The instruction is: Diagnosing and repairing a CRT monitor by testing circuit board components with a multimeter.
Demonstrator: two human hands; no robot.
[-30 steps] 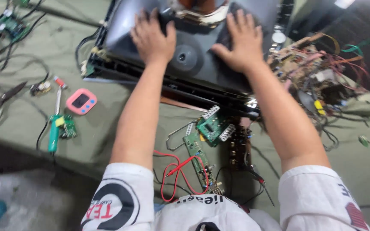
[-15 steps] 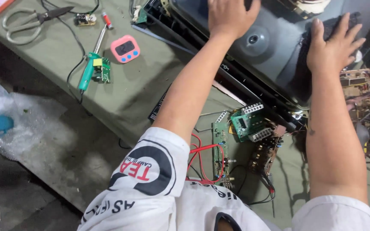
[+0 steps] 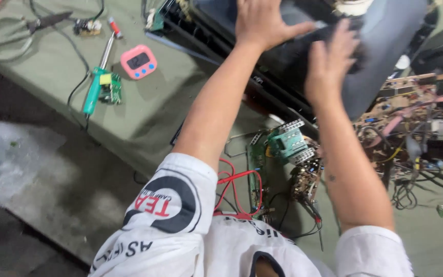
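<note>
A large dark grey picture tube [image 3: 380, 36] in a black frame lies on the olive-covered workbench [image 3: 149, 113] at the top of the head view. My left hand [image 3: 265, 23] lies flat on the tube's back with fingers spread. My right hand [image 3: 331, 64] is blurred, palm against the tube's near side, fingers apart. Neither hand holds anything. Below the tube, between my arms, a green circuit board [image 3: 285, 143] with silver heat sinks and red wires [image 3: 237, 179] lies on the bench.
A green-handled soldering iron [image 3: 96, 87], a small green board [image 3: 111, 90], a pink timer [image 3: 138, 61] and scissors [image 3: 11, 33] lie at the left. A brown circuit board with tangled wires [image 3: 416, 128] sits at the right. Clear plastic [image 3: 11, 159] lies on the floor.
The view has swung right and tilted. My right hand has slid left along the tube, closer to my left hand, which stays pressed on the tube's back.
</note>
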